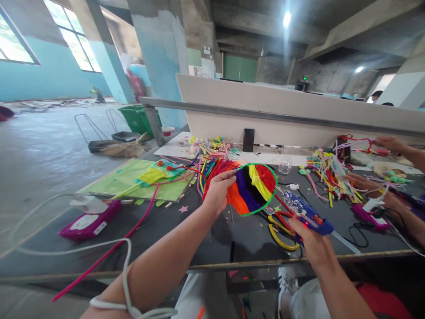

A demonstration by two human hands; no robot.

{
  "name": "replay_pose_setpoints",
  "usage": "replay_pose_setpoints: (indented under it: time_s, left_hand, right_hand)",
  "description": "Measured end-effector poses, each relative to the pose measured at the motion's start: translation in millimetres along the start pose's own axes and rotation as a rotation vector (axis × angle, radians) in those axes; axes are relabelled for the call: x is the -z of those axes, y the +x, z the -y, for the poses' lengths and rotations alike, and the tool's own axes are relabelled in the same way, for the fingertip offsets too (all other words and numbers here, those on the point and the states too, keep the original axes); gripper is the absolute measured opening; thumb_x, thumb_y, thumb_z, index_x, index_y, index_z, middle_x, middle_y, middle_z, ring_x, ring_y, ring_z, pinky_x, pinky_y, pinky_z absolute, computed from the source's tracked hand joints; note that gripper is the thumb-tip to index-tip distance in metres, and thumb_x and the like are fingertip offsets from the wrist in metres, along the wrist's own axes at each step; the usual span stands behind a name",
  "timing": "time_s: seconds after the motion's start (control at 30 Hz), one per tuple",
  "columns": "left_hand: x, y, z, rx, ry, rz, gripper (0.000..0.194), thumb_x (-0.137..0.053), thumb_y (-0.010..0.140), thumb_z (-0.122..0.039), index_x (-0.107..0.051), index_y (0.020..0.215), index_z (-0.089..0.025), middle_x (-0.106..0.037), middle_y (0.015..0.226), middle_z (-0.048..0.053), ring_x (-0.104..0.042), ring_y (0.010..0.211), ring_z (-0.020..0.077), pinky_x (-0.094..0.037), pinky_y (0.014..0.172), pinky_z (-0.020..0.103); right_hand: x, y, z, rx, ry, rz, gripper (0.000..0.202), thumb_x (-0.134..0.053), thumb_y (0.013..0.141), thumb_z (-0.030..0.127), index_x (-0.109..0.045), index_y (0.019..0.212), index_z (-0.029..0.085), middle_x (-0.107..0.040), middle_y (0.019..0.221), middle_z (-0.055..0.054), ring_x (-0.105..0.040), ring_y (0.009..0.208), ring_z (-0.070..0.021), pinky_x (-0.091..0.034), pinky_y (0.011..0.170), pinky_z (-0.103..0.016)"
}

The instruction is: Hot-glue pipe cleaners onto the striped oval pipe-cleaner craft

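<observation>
My left hand (217,192) is closed on the left edge of a round piece made of pipe cleaners (254,190), held up above the table. It has orange, purple, black, yellow and red stripes inside a green rim. A blue hot glue gun (310,217) is in my right hand (310,241), its fingers wrapped around the handle and a small red light showing. The gun's front end points left, near the piece's lower right edge; I cannot tell whether they touch. Pliers with yellow and red handles (282,237) lie below, partly hidden by my right hand.
Bundled pipe cleaners (221,170) lie behind my left hand. A yellow and teal pipe-cleaner piece (156,173) rests on a green sheet (116,179). Purple power strips (91,221) with cables stand on both sides. A phone (248,140) leans at the back. At right, another person's hands (392,144) work.
</observation>
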State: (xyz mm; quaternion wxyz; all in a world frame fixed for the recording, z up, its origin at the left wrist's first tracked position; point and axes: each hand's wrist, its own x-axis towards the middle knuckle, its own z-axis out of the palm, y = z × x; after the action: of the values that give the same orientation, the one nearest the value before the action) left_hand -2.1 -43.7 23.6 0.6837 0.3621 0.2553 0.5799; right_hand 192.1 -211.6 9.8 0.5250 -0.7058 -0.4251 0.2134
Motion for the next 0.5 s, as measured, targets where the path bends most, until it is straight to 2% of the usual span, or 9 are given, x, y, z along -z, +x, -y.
replay_pose_setpoints:
  time_s: [0.13,0.3,0.4,0.5]
  left_hand:
    - [2.9,3,0,-0.003,-0.044,-0.005,0.036,-0.076,0.056,-0.011,-0.071,0.091,-0.010,-0.074,0.080,0.008,-0.069,0.069,0.0172,-0.056,0.071,0.029]
    - [7.0,6,1,0.030,-0.081,0.002,0.032,-0.070,0.062,-0.006,-0.069,0.094,-0.009,-0.074,0.082,0.009,-0.070,0.072,0.0187,-0.056,0.071,0.030]
    - [5.4,6,1,0.089,-0.106,-0.004,0.031,-0.064,0.065,-0.001,-0.068,0.095,-0.009,-0.073,0.085,0.009,-0.070,0.072,0.0182,-0.056,0.070,0.028]
    - [4.0,6,-1,0.160,-0.149,-0.017,0.031,-0.057,0.068,0.003,-0.067,0.096,-0.009,-0.072,0.083,0.008,-0.069,0.069,0.0166,-0.056,0.067,0.026]
  right_hand:
    - [-4,1,-7,-0.021,0.022,0.076,0.026,-0.064,0.069,0.045,-0.059,0.061,0.021,-0.060,0.056,0.002,-0.059,0.058,-0.0195,-0.045,0.059,-0.030]
    - [-7,-3,-10,0.006,0.116,0.081,0.022,-0.067,0.067,0.041,-0.060,0.064,0.020,-0.060,0.056,0.002,-0.057,0.057,-0.0172,-0.045,0.057,-0.028]
    - [-10,-5,-10,0.060,0.185,0.145,0.022,-0.067,0.070,0.041,-0.060,0.067,0.020,-0.060,0.059,0.002,-0.057,0.058,-0.0161,-0.047,0.058,-0.028]
    - [-15,-9,-9,0.180,0.088,0.203,0.020,-0.066,0.073,0.039,-0.061,0.069,0.020,-0.062,0.062,0.001,-0.058,0.059,-0.0166,-0.049,0.059,-0.028]
